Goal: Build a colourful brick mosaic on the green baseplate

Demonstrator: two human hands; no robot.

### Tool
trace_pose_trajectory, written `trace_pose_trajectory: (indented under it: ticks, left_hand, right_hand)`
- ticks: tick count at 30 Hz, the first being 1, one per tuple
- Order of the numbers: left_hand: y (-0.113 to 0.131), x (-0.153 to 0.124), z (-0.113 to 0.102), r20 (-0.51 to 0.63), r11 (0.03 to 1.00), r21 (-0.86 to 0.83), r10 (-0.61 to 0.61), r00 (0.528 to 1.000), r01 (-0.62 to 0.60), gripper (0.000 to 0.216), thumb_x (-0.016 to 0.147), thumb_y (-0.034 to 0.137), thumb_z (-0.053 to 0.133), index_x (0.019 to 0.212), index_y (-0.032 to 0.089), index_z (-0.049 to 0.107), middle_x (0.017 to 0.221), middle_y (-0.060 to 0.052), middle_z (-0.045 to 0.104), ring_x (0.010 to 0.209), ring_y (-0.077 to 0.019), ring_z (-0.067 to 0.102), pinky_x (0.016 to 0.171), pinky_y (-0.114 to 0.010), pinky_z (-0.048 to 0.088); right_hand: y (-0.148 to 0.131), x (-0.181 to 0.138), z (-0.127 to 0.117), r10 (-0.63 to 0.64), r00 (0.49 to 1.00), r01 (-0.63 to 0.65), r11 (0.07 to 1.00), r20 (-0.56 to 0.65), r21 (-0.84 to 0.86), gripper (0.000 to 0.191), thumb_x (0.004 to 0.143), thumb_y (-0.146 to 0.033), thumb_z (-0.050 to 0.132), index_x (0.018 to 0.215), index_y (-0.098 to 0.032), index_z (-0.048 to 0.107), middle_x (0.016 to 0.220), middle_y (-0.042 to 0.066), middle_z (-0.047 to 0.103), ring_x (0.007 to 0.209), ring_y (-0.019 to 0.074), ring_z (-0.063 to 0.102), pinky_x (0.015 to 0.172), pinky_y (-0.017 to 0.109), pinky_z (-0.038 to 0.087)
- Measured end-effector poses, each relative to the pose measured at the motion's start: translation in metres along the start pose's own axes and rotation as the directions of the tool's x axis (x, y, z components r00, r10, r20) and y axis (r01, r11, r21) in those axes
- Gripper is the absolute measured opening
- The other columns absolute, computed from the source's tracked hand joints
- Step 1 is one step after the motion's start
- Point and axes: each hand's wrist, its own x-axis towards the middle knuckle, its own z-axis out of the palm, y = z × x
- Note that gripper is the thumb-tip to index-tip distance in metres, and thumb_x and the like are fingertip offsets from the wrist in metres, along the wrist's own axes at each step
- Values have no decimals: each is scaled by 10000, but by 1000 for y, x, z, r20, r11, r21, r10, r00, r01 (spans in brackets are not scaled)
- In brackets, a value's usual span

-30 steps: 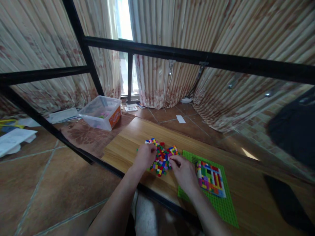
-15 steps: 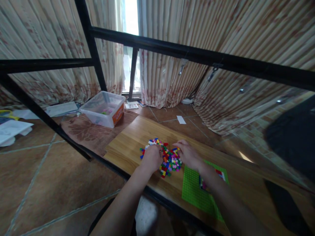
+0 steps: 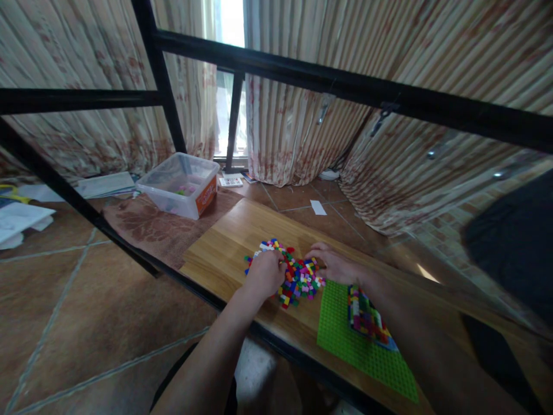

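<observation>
A heap of small, many-coloured toy building bricks (image 3: 302, 279) lies loose on the wooden table. Over its left side is my left hand (image 3: 264, 273), fingers curled together at the bricks; whatever they pinch is hidden. My right hand (image 3: 332, 265) is at the heap's right edge with thumb and fingers apart, and no brick shows between them. Below my right forearm lies a green studded baseplate (image 3: 339, 328). On it stands a block of joined coloured bricks (image 3: 363, 317), partly covered by the forearm.
A dark flat object (image 3: 496, 357) lies at the table's right end. Black metal bars (image 3: 276, 63) cross in front of and beside the table (image 3: 233, 236). On the floor beyond, a clear plastic bin (image 3: 173, 193) rests on a brown mat (image 3: 133, 222). Patterned curtains (image 3: 298, 132) hang behind.
My right forearm has shifted up and right, uncovering more of the joined bricks on the baseplate. My left hand stays over the heap. The view has tilted slightly.
</observation>
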Motion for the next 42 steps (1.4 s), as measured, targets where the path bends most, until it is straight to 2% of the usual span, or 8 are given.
trace_pose_trajectory:
  ticks: [13,18,22,26,31,34,39,42]
  left_hand:
    - [0,-2,0,-19,1000,-3,7,1000,-7,207,877,222,544,934,182,738,908,-114,742,875,-242,675,814,-337,494]
    - [-1,-2,-1,-31,1000,-15,0,1000,-1,196,875,231,555,921,188,741,862,-98,735,844,-235,668,790,-328,484]
    - [0,-1,-2,-38,983,-173,54,998,-60,147,863,235,583,883,188,721,799,-49,710,773,-188,641,745,-290,466]
    - [5,0,2,-62,818,-558,127,990,-140,160,854,279,604,921,160,689,818,-40,695,765,-166,625,705,-265,469]
    - [13,0,8,-6,505,-862,84,996,-48,228,834,363,619,895,144,637,718,-9,642,629,-125,586,599,-230,465]
    - [14,-1,7,-1,482,-876,73,997,-37,230,821,378,627,798,150,611,672,9,605,581,-104,545,560,-216,437]
    - [12,-4,5,23,488,-871,144,989,-51,181,828,321,608,755,155,591,613,25,575,546,-88,507,536,-202,404]
    - [11,-4,5,44,483,-875,137,990,-29,172,826,309,591,748,156,592,612,22,580,535,-88,512,533,-203,409]
  right_hand:
    - [-7,3,-1,59,995,-51,994,-81,92,219,639,-148,703,841,-230,722,774,-11,642,760,171,565,674,264,409]
    - [-9,3,-6,79,996,-55,922,-48,383,129,619,-214,714,747,-203,710,644,-39,624,622,133,540,588,242,402]
    - [-19,-2,-15,124,988,-42,803,-97,595,184,657,-317,723,789,-189,724,667,-25,674,637,137,590,616,263,459]
    - [-47,-11,-11,281,928,17,622,-243,783,289,641,-348,777,882,-194,733,787,5,731,664,138,628,627,274,502]
    - [-89,-23,17,434,837,177,361,-333,916,355,633,-432,810,889,-207,713,825,14,735,695,151,661,669,299,551]
    - [-99,-26,28,472,820,181,324,-324,929,340,638,-448,816,853,-207,710,764,9,723,656,153,654,650,297,550]
    - [-97,-27,32,468,816,159,383,-340,910,281,678,-457,791,767,-201,719,616,-11,663,547,126,568,542,250,472]
    - [-96,-27,33,458,833,167,330,-312,929,284,661,-449,804,756,-192,729,597,-19,650,541,111,551,545,236,457]
